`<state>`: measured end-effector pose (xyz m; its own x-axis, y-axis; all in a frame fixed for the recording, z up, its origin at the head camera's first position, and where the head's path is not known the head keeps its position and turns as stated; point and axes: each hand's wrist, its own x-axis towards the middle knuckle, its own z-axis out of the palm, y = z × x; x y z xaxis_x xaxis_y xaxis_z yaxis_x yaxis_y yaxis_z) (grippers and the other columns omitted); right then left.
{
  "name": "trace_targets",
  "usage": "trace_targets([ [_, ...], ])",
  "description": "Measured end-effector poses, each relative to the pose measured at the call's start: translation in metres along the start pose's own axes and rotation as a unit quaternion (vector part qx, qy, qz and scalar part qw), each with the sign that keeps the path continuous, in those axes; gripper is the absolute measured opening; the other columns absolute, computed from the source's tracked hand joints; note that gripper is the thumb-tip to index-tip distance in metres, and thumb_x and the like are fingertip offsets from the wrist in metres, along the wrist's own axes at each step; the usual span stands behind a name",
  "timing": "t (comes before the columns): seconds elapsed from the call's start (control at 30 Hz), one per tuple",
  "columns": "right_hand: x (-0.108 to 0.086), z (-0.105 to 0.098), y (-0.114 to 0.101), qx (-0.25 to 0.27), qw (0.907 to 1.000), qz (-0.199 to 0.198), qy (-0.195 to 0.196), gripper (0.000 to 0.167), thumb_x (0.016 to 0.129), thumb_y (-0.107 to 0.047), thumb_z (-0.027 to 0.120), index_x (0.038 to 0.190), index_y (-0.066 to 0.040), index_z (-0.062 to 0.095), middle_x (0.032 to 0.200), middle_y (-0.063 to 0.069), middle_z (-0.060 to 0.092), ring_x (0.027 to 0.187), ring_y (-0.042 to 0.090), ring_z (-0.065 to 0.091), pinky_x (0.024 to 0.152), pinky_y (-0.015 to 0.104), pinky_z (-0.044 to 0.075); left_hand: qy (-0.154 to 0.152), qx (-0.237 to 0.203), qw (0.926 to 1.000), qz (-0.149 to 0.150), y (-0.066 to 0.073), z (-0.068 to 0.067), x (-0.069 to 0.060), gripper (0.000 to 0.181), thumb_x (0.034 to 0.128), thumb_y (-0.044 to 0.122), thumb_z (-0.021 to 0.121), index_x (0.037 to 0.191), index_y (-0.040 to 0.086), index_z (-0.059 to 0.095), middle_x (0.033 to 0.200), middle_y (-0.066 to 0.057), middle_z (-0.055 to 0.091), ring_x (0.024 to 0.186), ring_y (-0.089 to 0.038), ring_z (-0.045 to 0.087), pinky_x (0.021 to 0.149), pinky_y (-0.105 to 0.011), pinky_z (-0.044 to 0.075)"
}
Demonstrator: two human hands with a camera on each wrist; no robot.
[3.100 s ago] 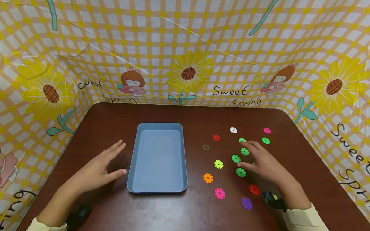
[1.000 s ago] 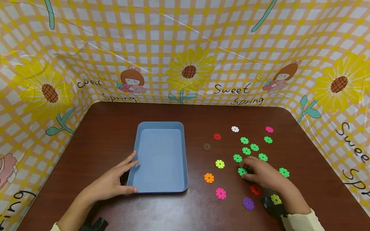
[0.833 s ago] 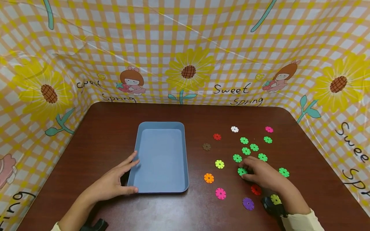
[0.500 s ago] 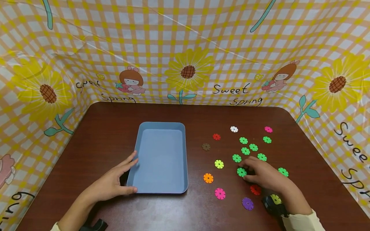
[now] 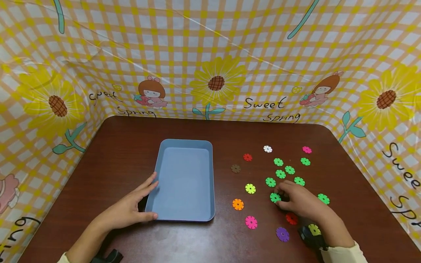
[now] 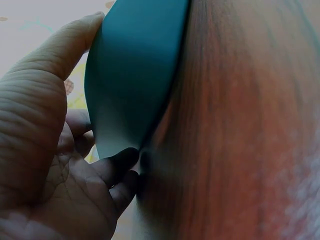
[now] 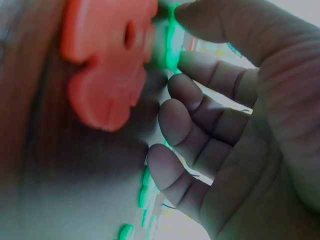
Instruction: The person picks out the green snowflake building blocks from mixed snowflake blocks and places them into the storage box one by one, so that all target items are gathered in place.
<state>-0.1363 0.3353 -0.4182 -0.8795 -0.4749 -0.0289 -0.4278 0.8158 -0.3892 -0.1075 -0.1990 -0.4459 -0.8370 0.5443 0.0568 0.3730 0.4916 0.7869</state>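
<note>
My left hand (image 5: pixel 123 210) holds the near left corner of the blue tray (image 5: pixel 181 216). Its thumb lies along the near rim and its fingertips reach over the left wall. In the left wrist view, the lower fingers bend against the tray wall (image 6: pixel 135 65) by the tabletop. On the right side, my right hand (image 5: pixel 304 201) is low over several flat notched interlocking discs. Thumb and index finger pinch the edges of a green interlocking disc (image 5: pixel 274 198), which lies flat on the table. The right wrist view shows that green disc (image 7: pixel 173 42) edge-on, with a red disc (image 7: pixel 107 55) nearer the camera.
Several green discs (image 5: pixel 280 174) lie beyond the right hand. Yellow (image 5: pixel 250 189), orange (image 5: pixel 238 204), pink (image 5: pixel 251 222) and purple discs (image 5: pixel 282 234) lie between it and the tray or nearer the front. A checked cloth (image 5: pixel 177 51) walls in the brown table (image 5: pixel 128 131).
Since the oldest frame, my left hand has moved right onto the tray corner, and my right hand has come down to the green disc. Over the last second, both hands have hardly moved.
</note>
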Motion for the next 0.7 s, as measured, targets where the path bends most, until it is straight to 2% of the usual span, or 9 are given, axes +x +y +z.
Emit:
trace_targets([
  [0.23, -0.0018, -0.0017, -0.0009, 0.033, 0.9992, 0.0, -0.021, 0.027, 0.084, -0.015, 0.08, 0.107, -0.017, 0.066, 0.105, -0.005, 0.057, 0.083, 0.01, 0.052, 0.072, 0.03, 0.049, -0.002, -0.005, 1.0, -0.006, 0.0007, -0.0002, -0.0005, 0.096, 0.0841, 0.041, 0.08, 0.155, 0.001, 0.029, 0.167, -0.004, 0.007, 0.149, -0.028, 0.013, 0.107, -0.013, 0.02],
  [0.4, -0.0018, -0.0016, 0.0003, 0.032, 0.9992, -0.016, -0.019, 0.025, 0.084, -0.012, 0.079, 0.102, -0.019, 0.064, 0.102, -0.006, 0.055, 0.082, 0.009, 0.051, 0.071, 0.029, 0.048, -0.004, -0.002, 0.9999, -0.011, 0.0012, -0.0004, -0.0009, 0.096, 0.0836, 0.041, 0.08, 0.155, 0.002, 0.03, 0.167, -0.004, 0.007, 0.149, -0.028, 0.013, 0.108, -0.016, 0.022],
  [0.7, -0.0004, -0.0009, -0.0037, 0.045, 0.9987, 0.013, -0.021, 0.028, 0.084, -0.013, 0.08, 0.098, -0.019, 0.057, 0.089, -0.007, 0.051, 0.077, 0.009, 0.049, 0.066, 0.027, 0.045, -0.003, -0.01, 0.9999, -0.008, 0.0019, -0.0008, 0.0001, 0.097, 0.0824, 0.04, 0.081, 0.155, 0.001, 0.03, 0.167, -0.004, 0.007, 0.149, -0.028, 0.013, 0.107, -0.012, 0.02],
])
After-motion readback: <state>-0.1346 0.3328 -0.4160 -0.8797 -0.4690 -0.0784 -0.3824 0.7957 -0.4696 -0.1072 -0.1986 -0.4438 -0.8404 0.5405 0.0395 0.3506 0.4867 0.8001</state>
